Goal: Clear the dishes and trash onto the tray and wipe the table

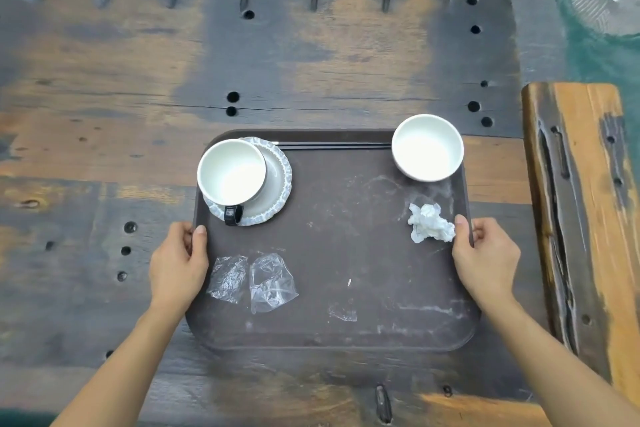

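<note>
A dark brown tray [346, 253] lies on the worn wooden table [277, 62]. My left hand [178, 267] grips its left rim and my right hand [485, 260] grips its right rim, thumbs on top. On the tray's far left a white cup [231, 173] with a black handle sits on a pale saucer [277, 184]. A white bowl [427, 147] stands at the far right corner. Black chopsticks [332, 145] lie along the far rim. A crumpled white napkin [429, 222] lies by my right thumb. Two clear plastic wrappers [252, 279] lie near my left hand.
A wooden bench [581, 218] runs along the table's right side. Green floor [606, 45] with a pale patch shows at the top right. The tabletop has holes and slots in it.
</note>
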A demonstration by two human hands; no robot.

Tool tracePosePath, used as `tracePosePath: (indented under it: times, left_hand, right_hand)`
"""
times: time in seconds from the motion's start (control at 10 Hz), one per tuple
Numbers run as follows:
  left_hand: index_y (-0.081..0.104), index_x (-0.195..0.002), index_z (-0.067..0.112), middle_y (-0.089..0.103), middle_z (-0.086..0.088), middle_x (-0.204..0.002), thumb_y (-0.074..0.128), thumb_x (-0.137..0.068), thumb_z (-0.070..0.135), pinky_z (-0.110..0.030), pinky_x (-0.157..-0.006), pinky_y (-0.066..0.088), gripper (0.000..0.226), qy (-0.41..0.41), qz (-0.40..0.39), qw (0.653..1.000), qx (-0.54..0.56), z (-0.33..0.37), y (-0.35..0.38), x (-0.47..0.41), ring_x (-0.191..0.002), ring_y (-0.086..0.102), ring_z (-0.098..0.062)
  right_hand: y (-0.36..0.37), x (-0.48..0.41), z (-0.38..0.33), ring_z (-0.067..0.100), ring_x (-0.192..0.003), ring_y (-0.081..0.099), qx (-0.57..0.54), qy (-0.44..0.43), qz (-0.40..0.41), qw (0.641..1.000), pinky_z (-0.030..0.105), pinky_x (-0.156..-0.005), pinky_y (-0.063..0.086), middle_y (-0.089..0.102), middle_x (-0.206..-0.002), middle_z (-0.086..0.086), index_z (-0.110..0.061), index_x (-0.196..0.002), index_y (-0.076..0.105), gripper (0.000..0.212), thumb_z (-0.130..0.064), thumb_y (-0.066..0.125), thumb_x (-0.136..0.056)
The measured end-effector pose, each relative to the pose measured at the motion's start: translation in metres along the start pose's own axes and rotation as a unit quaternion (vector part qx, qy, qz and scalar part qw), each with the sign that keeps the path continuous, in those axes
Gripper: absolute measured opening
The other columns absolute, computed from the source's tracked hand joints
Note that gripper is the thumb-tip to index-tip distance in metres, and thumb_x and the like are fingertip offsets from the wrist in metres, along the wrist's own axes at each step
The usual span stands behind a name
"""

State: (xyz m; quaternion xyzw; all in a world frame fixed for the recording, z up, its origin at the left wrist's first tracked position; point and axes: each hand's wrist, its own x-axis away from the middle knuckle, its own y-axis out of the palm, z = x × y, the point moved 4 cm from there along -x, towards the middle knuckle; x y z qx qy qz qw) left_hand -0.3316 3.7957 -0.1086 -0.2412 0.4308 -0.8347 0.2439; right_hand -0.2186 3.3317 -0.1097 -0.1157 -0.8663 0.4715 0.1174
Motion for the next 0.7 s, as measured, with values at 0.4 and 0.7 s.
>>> tracePosePath:
  times: [0.4, 0.7]
  left_hand:
    - [0.060, -0.098, 0.019, 0.064, -0.001, -0.079, 0.056, -0.095, 0.036, -0.032, -0.068, 0.040, 0.018, -0.106, -0.069, 0.989, 0.081, -0.010, -0.027, 0.035, -0.073, 0.058, -0.010]
    - [0.067, -0.076, 0.012, 0.068, -0.003, -0.054, 0.068, -0.074, 0.050, -0.028, -0.055, 0.057, 0.037, -0.194, -0.145, 0.963, 0.115, -0.049, -0.051, 0.137, -0.040, 0.061, -0.010]
  right_hand:
    - [-0.026, 0.043, 0.009, 0.022, -0.068, 0.055, -0.004, 0.052, -0.125, 0.991, 0.037, -0.064, 0.037, 0.061, -0.069, 0.006, -0.009, -0.075, 0.053, 0.036, -0.036, 0.053, -0.099]
    - [-0.047, 0.153, 0.051, 0.025, -0.072, 0.070, -0.001, 0.182, -0.185, 0.966, 0.033, -0.071, 0.051, 0.067, -0.058, 0.000, -0.017, -0.069, 0.063, 0.030, -0.040, 0.070, -0.088]
